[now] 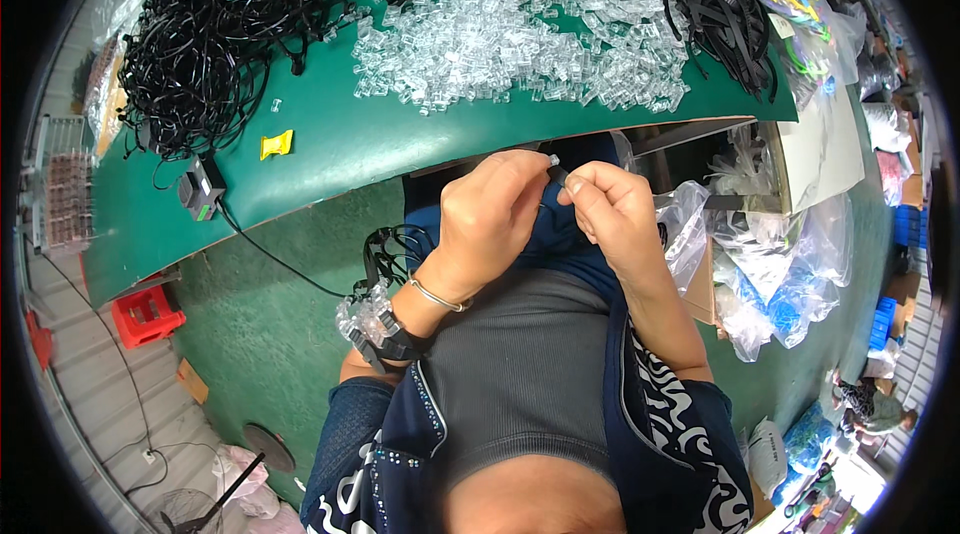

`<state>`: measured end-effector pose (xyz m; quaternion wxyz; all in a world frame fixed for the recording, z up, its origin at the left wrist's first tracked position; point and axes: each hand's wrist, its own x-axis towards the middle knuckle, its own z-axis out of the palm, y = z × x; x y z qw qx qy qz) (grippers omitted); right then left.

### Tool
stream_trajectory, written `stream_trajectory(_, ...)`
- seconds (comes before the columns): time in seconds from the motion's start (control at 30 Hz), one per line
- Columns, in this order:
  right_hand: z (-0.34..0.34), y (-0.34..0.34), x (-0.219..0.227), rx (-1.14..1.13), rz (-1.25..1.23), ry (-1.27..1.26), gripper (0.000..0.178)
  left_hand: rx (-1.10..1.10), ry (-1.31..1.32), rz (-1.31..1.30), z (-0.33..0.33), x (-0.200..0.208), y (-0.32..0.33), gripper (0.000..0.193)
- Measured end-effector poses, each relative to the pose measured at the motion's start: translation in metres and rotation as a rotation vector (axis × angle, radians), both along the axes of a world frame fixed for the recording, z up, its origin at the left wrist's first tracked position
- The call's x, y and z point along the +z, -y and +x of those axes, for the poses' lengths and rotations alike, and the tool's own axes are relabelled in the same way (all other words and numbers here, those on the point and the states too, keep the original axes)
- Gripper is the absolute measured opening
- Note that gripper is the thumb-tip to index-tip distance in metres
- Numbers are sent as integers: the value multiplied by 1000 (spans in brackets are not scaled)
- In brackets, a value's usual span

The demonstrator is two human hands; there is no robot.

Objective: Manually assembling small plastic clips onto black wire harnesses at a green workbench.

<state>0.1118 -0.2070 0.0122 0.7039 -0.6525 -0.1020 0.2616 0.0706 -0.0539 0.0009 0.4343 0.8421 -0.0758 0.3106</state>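
The left hand [490,212] and the right hand [618,209] meet over the lap, just off the near edge of the green counter [335,144]. Between their fingertips are a small clear piece [553,161] and a short black strip [558,176]. The left grip is closed and seems to pinch the clear piece at its tip. The right grip is closed too, with thumb and finger squeezed on the black strip.

I think the step in hand is fitting the clear piece and the strip together. The next move seems to need a tight pinch on both sides and a small, careful push or pull, with the two bits kept in line.

More clear pieces lie in a big heap [500,49] on the counter. A tangle of black cords [205,39] is to its left, and a bunch of black straps [715,14] is to its right.

Some parts are hard to see. The left hand's back hides most of its fingers, so I cannot tell if the strip goes into the clear piece or only touches it. The rest of the strip is lost behind the hands. The top edge cuts off the heap and the cords.
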Motion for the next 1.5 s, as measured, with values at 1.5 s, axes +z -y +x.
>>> stream_trajectory(1.5, 18, 41, -21, -242, 69, 124, 13, 433, -290, 862, 204, -17, -28, 13)
